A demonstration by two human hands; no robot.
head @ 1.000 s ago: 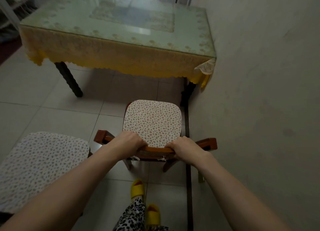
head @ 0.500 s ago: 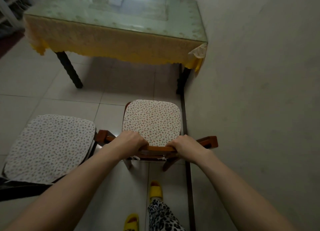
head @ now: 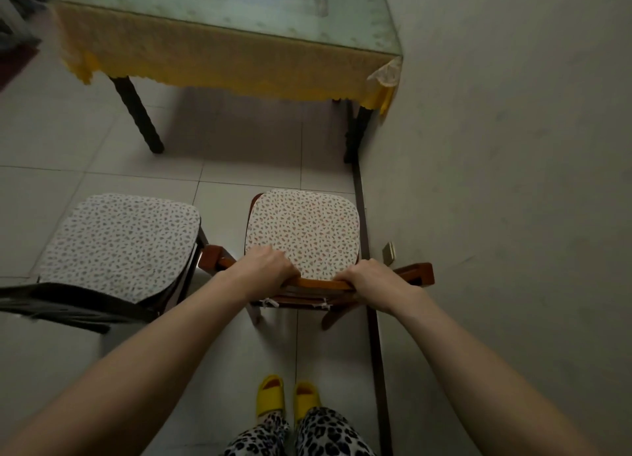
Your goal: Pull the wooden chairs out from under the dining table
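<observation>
Dark chair (head: 102, 295) with speckled cushion at left, left hand (head: 265, 269) and right hand (head: 371, 281) both clenched around the top rail of the wooden chair (head: 302, 231), clear of the dining table (head: 219, 59), wall (head: 513, 182) alongside

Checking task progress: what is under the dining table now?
Under the dining table only bare floor tiles and two dark table legs show. Both chairs stand clear of it. The yellow tablecloth hides the space further back.
</observation>
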